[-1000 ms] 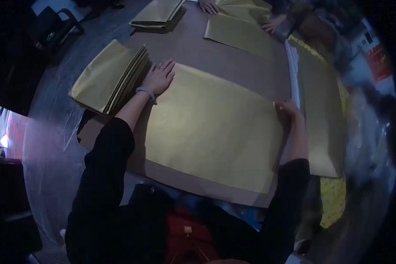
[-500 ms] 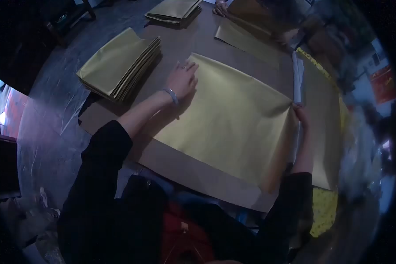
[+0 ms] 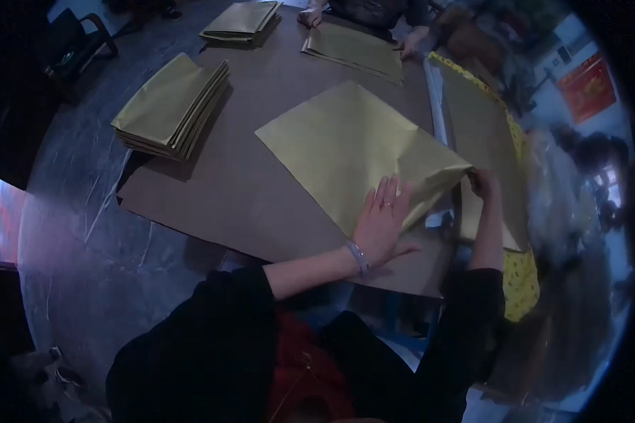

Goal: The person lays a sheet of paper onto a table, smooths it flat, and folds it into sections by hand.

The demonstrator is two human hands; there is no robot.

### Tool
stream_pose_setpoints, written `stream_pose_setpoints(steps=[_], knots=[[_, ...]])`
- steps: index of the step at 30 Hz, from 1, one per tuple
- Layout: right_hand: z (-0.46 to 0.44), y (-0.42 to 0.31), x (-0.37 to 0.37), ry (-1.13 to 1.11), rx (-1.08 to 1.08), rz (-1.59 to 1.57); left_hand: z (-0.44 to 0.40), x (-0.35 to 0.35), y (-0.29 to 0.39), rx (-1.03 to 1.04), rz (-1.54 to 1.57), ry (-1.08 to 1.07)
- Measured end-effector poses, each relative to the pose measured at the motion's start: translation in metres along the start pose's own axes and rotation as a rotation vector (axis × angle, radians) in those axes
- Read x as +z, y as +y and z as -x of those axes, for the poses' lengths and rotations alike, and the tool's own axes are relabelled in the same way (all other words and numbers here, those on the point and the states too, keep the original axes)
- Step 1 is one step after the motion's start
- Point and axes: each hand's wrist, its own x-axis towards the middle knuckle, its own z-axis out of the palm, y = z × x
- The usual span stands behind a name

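Observation:
A large gold-brown paper sheet (image 3: 339, 137) lies turned at an angle on the brown cardboard-covered table (image 3: 261, 204), its right part lifted and creased. My right hand (image 3: 484, 183) pinches the sheet's right corner. Over the sheet's near edge is my left hand (image 3: 384, 225), fingers spread, with a ring and a bracelet; whether it touches the paper is not clear. To the left stands a thick stack of folded gold paper (image 3: 166, 106). A second folded stack (image 3: 241, 21) rests at the far left of the table.
Across the table a co-worker's two hands (image 3: 409, 44) hold a folded gold paper (image 3: 353, 51). On the right is another brown board (image 3: 483, 134) over yellow patterned cloth (image 3: 522, 285). A dark chair (image 3: 85, 42) stands at the back left.
The sheet has turned, its right corner pulled up and creased. My left hand has moved from its far left corner to the near edge. The co-worker's paper now lies flatter and folded.

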Motion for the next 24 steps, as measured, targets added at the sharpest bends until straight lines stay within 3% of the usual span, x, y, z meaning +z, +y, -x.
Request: stream_pose_setpoints(steps=[2,4,6,9,14,16,17,18,20,21,22,24], knots=[[-0.003,0.040,-0.024,-0.198,-0.040,0.196,-0.013,-0.003,0.000,-0.046,-0.397,-0.030],[0.071,0.033,-0.018,-0.167,0.026,0.108,-0.011,0.001,-0.005,0.022,-0.300,-0.052],[0.143,0.040,-0.001,-0.160,0.091,0.016,0.002,-0.010,-0.001,-0.032,-0.246,-0.481],[0.221,0.062,0.002,-0.265,0.128,-0.164,0.030,-0.023,-0.015,0.078,-0.297,-0.357],[0.339,0.119,0.026,-0.375,0.212,-0.270,0.103,-0.086,-0.042,0.269,-0.057,-0.505],[0.367,0.163,0.044,-0.479,0.039,-0.056,0.136,-0.126,-0.033,0.289,-0.176,-0.528],[0.402,0.121,0.053,-0.498,0.205,0.203,0.147,-0.152,-0.025,0.299,-0.273,-0.561],[0.405,0.136,0.058,-0.500,0.219,0.188,0.156,-0.173,-0.019,0.309,-0.373,-0.594],[0.410,0.173,0.072,-0.188,-0.528,0.624,0.175,-0.193,-0.019,0.294,-0.438,-0.633],[0.408,0.169,0.081,-0.122,-0.707,0.809,0.180,-0.198,-0.019,0.280,-0.502,-0.647],[0.403,0.158,0.091,-0.121,-0.697,0.800,0.183,-0.201,-0.018,0.285,-0.504,-0.659],[0.391,0.138,0.112,-0.187,-0.988,0.852,0.187,-0.205,-0.017,0.312,-0.491,-0.622]])
